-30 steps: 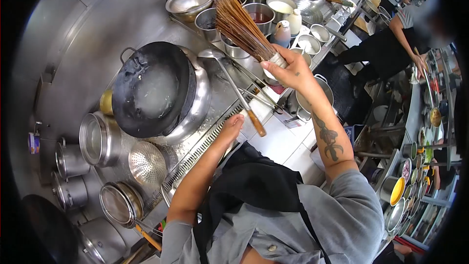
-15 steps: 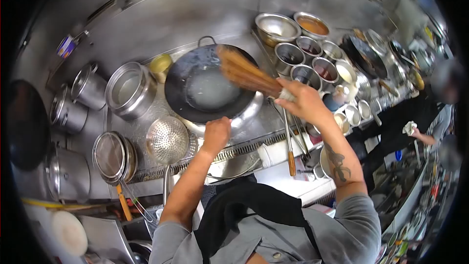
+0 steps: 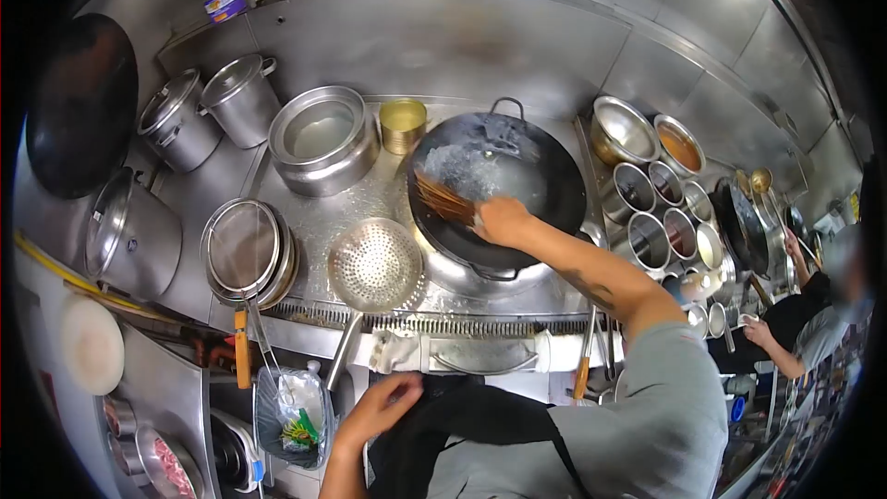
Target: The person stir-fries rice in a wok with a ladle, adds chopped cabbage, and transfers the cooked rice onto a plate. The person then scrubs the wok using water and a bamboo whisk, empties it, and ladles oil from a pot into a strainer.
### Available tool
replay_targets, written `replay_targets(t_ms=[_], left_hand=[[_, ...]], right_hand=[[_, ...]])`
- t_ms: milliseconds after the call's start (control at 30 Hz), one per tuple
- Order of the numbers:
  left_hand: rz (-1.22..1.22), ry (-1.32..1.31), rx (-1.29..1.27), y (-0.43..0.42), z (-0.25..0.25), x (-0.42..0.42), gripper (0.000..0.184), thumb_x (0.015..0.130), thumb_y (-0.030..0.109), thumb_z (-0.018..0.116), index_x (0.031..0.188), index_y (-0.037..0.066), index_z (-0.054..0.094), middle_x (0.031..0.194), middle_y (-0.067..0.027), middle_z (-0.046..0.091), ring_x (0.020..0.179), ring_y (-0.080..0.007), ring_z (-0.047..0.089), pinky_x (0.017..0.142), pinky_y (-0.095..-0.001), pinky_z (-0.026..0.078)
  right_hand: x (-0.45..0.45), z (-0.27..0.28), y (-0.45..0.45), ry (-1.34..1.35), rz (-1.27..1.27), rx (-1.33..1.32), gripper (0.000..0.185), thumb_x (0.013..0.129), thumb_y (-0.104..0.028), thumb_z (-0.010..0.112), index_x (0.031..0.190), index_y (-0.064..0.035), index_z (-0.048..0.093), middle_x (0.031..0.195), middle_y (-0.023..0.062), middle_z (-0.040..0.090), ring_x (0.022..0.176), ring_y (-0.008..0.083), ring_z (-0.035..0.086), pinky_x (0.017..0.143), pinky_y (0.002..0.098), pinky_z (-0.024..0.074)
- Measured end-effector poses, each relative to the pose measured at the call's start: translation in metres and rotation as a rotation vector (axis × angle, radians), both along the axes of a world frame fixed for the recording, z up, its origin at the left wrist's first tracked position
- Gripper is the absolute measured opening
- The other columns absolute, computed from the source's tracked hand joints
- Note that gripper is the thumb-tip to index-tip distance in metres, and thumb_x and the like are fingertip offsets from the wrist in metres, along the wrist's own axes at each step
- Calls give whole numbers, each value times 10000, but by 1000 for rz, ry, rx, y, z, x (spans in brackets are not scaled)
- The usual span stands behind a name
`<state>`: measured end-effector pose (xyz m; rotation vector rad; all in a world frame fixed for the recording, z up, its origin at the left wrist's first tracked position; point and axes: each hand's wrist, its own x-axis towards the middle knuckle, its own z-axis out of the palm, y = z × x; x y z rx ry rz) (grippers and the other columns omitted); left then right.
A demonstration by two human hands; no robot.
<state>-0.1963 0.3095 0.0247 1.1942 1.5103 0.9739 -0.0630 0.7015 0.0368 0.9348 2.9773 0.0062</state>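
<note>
Head view: the right hand [image 3: 504,222] grips the brush [image 3: 445,200], its long axis slanting leftward inside the wok [image 3: 554,176]. The half-open left hand [image 3: 381,408] hangs farther off

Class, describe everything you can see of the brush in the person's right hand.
The brush is a bundle of thin, stiff-looking brown strands, perhaps bamboo, spreading slightly toward the tips. Its gripped end is mostly hidden by the right hand, which closes round it. It slants across the inside of the dark wok, tips pointing to the picture's left, near the wok's left wall and beside pale, cloudy liquid. Whether the tips press on the wall cannot be told.
</note>
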Motion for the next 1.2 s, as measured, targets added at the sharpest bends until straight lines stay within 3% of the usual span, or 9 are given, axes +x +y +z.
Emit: replay_targets(t_ms=[133,200,400,533,600,833,1033,1133,1200], left_hand=[[389,-514,-475,-123,-74,-44,256,917,218,594,1073,18,630,966,-78,667,880,-168,643,759,-303,511],[488,-365,-670,-191,-151,-53,229,921,198,568,1052,23,637,913,-60,668,816,-154,640,711,-283,501],[513,-364,-466,-176,-66,-40,313,905,273,615,1092,23,632,839,-32,648,724,-99,591,642,-257,470],[326,34,-252,-61,-35,-51,441,895,313,623,1127,-59,578,952,-105,648,803,-124,599,723,-287,482],[305,604,19,-17,-88,-53,564,812,330,683,1195,-55,529,990,-162,627,887,-234,615,760,-371,485],[84,1204,-328,47,-122,-30,840,622,332,755,1330,28,419,955,-181,571,867,-308,586,743,-366,483],[124,1093,-327,65,-146,-24,739,677,261,730,1292,-7,420,885,-186,582,825,-334,607,720,-425,505],[259,741,-231,48,-146,-37,625,738,222,688,1245,-38,430,911,-223,606,852,-369,627,760,-443,511],[359,223,-48,28,-134,-49,476,802,135,587,1232,-36,475,1052,-197,636,947,-283,641,815,-352,509]], right_hand=[[-33,-21,87,78,-388,-224,390,784,-422,659,894,-49,677,848,200,675,819,355,663,744,441,520],[-46,-12,74,94,-349,-337,412,773,-443,661,889,-48,680,844,204,673,827,354,663,746,437,518],[41,52,2,-274,20,-185,440,748,-465,666,883,-47,694,836,204,673,824,357,665,715,425,533],[7,4,91,-301,-267,-138,421,741,-453,657,793,-38,704,868,205,677,853,356,664,749,451,531],[-4,-19,78,-248,-225,-21,410,756,-427,645,813,-25,699,864,205,675,852,363,663,746,458,530],[80,15,43,-469,-224,53,285,778,-285,617,893,-36,695,909,174,689,851,321,682,759,424,546],[22,-51,113,-137,-345,182,238,834,-195,542,946,-29,671,912,170,690,849,314,686,726,413,554],[49,-56,82,-201,-224,132,280,841,-236,545,994,-18,632,912,203,678,866,337,676,770,416,541],[60,-33,80,-245,-272,83,269,837,-237,551,964,-18,639,918,200,677,877,330,674,786,416,536]])
